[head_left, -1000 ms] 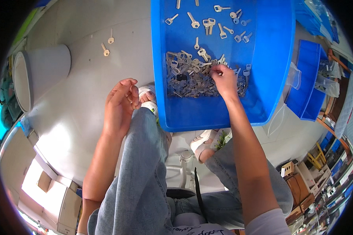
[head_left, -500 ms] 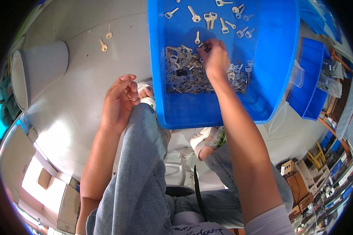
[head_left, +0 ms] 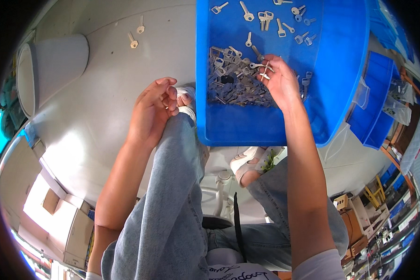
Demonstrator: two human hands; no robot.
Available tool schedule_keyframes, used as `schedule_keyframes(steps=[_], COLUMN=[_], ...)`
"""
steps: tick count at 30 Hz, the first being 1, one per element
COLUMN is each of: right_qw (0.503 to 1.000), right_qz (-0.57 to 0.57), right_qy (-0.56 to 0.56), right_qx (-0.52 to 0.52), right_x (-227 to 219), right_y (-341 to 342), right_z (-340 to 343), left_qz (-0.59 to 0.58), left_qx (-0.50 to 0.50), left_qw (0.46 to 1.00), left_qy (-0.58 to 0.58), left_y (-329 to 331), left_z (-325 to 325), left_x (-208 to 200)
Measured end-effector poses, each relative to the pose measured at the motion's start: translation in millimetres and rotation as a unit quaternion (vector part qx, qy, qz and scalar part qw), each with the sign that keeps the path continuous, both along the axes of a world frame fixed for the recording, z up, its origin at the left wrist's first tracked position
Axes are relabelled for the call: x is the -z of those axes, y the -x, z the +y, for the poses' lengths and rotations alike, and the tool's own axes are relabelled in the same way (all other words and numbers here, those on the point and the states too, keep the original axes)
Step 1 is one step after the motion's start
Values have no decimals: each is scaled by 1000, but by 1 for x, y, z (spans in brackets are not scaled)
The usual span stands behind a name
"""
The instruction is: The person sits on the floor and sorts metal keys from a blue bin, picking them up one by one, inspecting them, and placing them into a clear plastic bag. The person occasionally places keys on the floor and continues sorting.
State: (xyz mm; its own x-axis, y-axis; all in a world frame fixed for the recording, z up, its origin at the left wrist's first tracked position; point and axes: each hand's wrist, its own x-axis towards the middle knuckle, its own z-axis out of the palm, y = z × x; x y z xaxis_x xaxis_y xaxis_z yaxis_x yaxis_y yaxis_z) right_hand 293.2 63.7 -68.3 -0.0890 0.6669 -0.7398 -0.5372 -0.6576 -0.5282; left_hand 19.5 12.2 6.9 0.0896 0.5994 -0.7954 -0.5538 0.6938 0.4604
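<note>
Right hand (head_left: 284, 86): turned palm-up over the pile since half a second ago, when it was palm-down; fingers half curled, loosely pinching a few held keys (head_left: 266, 71).
Meaning: those are now lifted off the heap and face up, probably easy to look over.
Left hand (head_left: 154, 105): unchanged, half curled at the left knee (head_left: 175, 128); contents, if any, can't tell.
Key pile (head_left: 240, 91): toward the blue bin's (head_left: 247, 128) near edge; flat silvery metal, jumbled, round and squarish heads.
Loose keys (head_left: 281, 29): scattered toward the far edge.
Bin: smooth plastic, rounded corners.
Floor keys (head_left: 133, 41): two, brassy, outside the left edge.
</note>
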Motion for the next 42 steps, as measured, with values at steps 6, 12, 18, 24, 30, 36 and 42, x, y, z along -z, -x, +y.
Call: schedule_keyframes(steps=[6, 12, 18, 24, 30, 36, 42], right_qw=[794, 613, 733, 948, 916, 906, 723], right_qz=[-493, -657, -587, -242, -176, -276, -561], right_qy=[-156, -159, -94, 13, -105, -92, -187], right_qx=[-319, -409, -330, -204, -344, -308, -357], right_x=[10, 14, 13, -32, -95, -106, -14], right_y=[43, 82, 71, 28, 25, 16, -14], right_z=[3, 1, 4, -3, 12, 20, 3], left_qz=[10, 7, 5, -43, 19, -309, -358], left_qx=[17, 14, 31, 34, 129, 52, -27], left_qw=[1000, 1000, 998, 993, 977, 949, 932], left_qy=[3, 6, -46, -106, -167, -46, -44], left_y=[-3, -3, -3, -17, -51, -63, -60], left_z=[0, 1, 3, 16, 27, 25, 23], left_x=[0, 0, -7, -30, -47, -34, -28])
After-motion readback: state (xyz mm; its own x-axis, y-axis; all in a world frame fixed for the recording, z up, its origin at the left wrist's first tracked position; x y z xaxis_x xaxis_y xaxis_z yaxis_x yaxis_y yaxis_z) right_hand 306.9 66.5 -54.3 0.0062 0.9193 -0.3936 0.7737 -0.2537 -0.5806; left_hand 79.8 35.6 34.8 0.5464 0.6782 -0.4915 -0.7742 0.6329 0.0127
